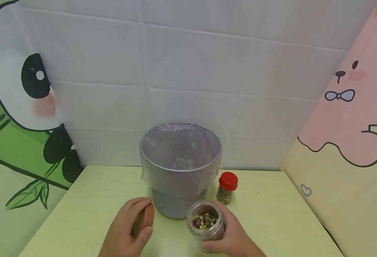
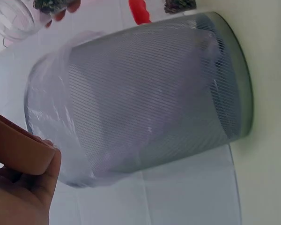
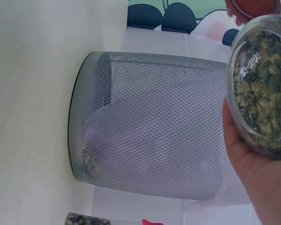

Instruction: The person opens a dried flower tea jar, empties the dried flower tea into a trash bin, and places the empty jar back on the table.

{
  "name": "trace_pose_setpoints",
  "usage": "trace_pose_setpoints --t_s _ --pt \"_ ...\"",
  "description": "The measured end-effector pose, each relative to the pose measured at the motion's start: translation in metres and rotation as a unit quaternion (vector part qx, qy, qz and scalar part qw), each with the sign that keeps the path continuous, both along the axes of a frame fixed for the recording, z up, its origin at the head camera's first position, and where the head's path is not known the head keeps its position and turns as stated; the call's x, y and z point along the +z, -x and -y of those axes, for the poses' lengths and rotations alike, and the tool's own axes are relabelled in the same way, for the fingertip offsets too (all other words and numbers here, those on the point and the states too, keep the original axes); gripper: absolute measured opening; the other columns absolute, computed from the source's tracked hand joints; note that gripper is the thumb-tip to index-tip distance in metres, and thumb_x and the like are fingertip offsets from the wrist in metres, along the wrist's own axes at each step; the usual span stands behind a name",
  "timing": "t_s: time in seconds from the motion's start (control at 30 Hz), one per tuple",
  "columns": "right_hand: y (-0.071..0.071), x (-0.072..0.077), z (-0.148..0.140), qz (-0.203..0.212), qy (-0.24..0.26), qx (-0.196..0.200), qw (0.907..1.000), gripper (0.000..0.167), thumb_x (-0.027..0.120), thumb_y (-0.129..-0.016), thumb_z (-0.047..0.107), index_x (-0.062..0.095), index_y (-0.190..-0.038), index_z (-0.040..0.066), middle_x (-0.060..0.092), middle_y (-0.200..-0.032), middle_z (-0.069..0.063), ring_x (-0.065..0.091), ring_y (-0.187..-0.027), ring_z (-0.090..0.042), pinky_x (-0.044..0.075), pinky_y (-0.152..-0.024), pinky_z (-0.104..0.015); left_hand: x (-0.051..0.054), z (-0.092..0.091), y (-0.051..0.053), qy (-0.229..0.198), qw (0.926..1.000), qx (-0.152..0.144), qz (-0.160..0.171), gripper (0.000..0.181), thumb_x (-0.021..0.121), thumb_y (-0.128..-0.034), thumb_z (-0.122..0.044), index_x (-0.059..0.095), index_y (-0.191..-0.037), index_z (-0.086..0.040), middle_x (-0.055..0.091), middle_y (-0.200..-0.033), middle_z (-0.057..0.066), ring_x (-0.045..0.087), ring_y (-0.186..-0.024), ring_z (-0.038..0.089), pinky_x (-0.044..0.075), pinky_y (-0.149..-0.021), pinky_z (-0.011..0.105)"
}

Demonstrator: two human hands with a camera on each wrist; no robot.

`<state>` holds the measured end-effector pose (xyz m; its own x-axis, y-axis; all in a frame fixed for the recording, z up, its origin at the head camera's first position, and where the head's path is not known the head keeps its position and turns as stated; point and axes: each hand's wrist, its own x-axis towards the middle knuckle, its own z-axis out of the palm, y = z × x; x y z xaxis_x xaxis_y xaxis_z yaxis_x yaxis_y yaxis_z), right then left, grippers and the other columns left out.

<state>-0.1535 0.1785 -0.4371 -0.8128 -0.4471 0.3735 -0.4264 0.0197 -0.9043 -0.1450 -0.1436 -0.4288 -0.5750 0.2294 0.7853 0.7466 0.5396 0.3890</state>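
Note:
In my right hand (image 1: 231,232) I grip a clear jar (image 1: 219,232) with an uncovered mouth. Small yellowish dried flower buds (image 1: 204,221) and a few dark red ones lie inside it. The right wrist view shows the jar's bottom (image 3: 262,89), with buds pressed against it. My left hand (image 1: 127,228) holds a brown round lid (image 1: 148,216) by its edge; the left wrist view shows the lid's (image 2: 18,145) curved side. Both hands are in front of a grey mesh bin (image 1: 175,207), lined with a translucent plastic bag (image 1: 179,182) folded over its rim.
A small jar with a red cap (image 1: 228,181) stands right of the bin, with greenish dried contents. The pale yellow table (image 1: 272,214) meets a white sheet (image 1: 188,71) behind. Painted cartoon walls (image 1: 352,117) close off both sides.

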Motion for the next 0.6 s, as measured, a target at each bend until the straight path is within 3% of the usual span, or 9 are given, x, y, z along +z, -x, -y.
trace_pose_setpoints --t_s 0.13,0.27,0.43,0.6 --pt "-0.003 -0.004 -0.006 0.026 0.02 -0.006 0.9994 0.083 0.087 -0.077 0.0 0.048 -0.149 0.013 0.057 -0.139 -0.015 0.056 -0.125 -0.025 0.045 -0.105 -0.029 -0.009 0.012 -0.001 0.031 0.9987 0.036 0.017 0.065 0.083 -0.0811 -0.02 0.061 -0.142 -0.018 0.061 -0.131 0.0 0.057 -0.116 0.017 0.033 -0.104 0.014" --pt "-0.005 -0.007 -0.012 0.036 0.035 -0.027 0.9984 0.078 0.086 -0.08 0.002 0.048 -0.147 0.011 0.058 -0.137 -0.019 0.056 -0.126 -0.026 0.044 -0.106 -0.03 -0.015 0.022 0.005 0.091 0.9925 0.076 0.029 0.061 0.083 -0.083 -0.028 0.062 -0.14 -0.023 0.06 -0.129 -0.006 0.057 -0.113 0.014 0.042 -0.095 0.019" --pt "-0.007 -0.008 -0.016 0.036 0.055 -0.074 0.9951 0.076 0.087 -0.081 0.006 0.048 -0.146 0.009 0.059 -0.136 -0.022 0.059 -0.122 -0.026 0.046 -0.105 -0.031 -0.021 0.035 0.017 0.145 0.9852 0.087 0.024 0.053 0.082 -0.086 -0.033 0.065 -0.135 -0.02 0.061 -0.124 -0.007 0.058 -0.107 0.013 0.054 -0.083 0.035" --pt "-0.008 -0.006 -0.018 0.041 0.065 -0.132 0.9882 0.072 0.083 -0.081 0.0 0.048 -0.144 0.006 0.06 -0.135 -0.02 0.059 -0.122 -0.024 0.047 -0.102 -0.03 -0.03 0.046 0.027 0.183 0.9783 0.09 0.036 0.049 0.08 -0.0875 -0.038 0.068 -0.13 -0.018 0.061 -0.119 -0.007 0.059 -0.105 0.012 0.055 -0.085 0.038"
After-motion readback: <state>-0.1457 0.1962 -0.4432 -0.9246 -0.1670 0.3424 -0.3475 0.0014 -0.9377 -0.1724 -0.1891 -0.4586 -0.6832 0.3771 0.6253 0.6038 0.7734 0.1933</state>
